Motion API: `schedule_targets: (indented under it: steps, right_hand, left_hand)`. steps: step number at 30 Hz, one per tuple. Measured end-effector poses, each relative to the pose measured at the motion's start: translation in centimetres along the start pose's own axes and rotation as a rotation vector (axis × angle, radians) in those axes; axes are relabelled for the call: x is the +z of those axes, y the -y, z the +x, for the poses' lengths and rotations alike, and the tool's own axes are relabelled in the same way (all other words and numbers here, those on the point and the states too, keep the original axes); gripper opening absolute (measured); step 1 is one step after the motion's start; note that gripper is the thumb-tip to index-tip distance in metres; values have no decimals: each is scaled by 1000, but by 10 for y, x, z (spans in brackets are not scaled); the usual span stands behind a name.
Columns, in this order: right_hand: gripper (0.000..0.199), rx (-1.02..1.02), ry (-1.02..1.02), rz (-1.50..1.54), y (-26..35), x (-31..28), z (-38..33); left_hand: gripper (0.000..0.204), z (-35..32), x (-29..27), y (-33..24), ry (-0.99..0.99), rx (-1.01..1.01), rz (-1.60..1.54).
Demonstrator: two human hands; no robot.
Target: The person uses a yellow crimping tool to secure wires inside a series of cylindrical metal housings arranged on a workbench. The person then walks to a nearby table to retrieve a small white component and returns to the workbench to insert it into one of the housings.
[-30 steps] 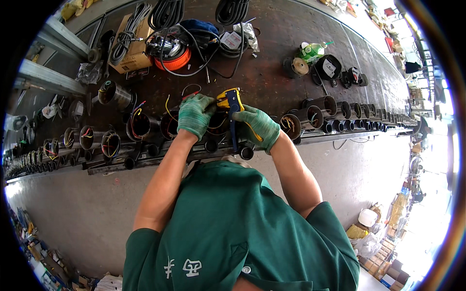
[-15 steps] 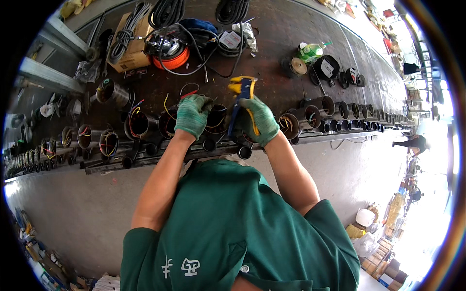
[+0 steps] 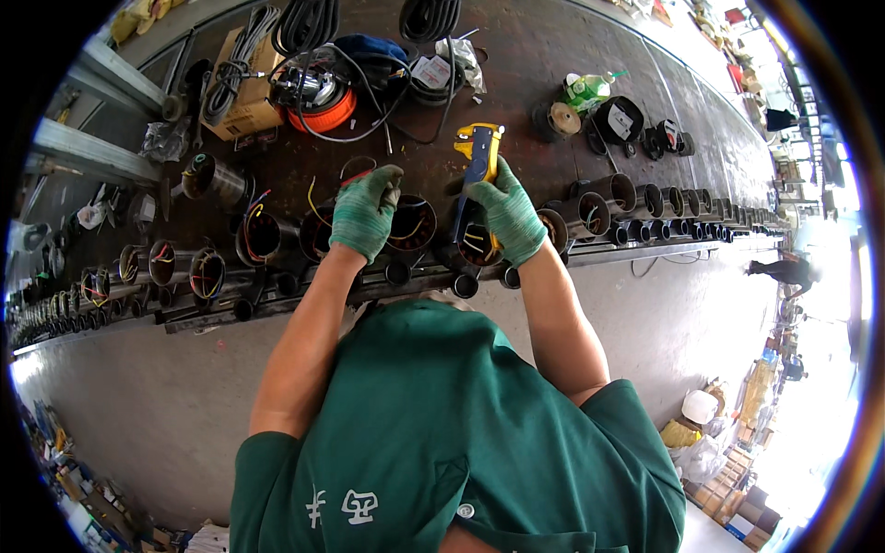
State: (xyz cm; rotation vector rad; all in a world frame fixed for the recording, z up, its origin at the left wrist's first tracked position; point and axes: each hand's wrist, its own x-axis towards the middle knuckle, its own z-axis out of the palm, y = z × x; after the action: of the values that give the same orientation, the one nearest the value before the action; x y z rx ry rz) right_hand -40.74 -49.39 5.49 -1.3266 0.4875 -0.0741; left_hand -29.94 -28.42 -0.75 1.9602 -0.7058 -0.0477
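Note:
My right hand, in a green knit glove, is closed round a wire stripper with a yellow head and blue-and-yellow handles. The tool points away from me over a metal tube with pale wire ends in its mouth. To the left, my gloved left hand has its fingers curled together beside another open tube with wires inside. A thin red wire loops at its fingertips; whether the fingers grip it is hidden. Left of this hand, a yellow wire sticks up from a tube.
More wired tubes line the near bench edge on both sides. At the back stand a cardboard box, an orange reel and black cable coils. A wire spool and green bottle lie at the back right.
My right hand has moved a little right with the wire stripper, which stands more upright and farther from the left hand. The left hand has stayed near its place, its fingers lifted slightly.

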Motion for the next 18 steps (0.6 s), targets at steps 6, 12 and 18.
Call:
schedule_targets:
  steps: [6,12,18]
  right_hand:
    - [44,67,-50,72,1,-16,-18]
    - [53,69,-33,39,-3,-14,-35]
    - [53,79,-21,86,-3,-12,-45]
  left_hand:
    - [24,-1,-13,1,270,268,325]
    - [16,-2,-20,-28,376,253,239]
    - [9,-4,-27,-57,558,210,555]
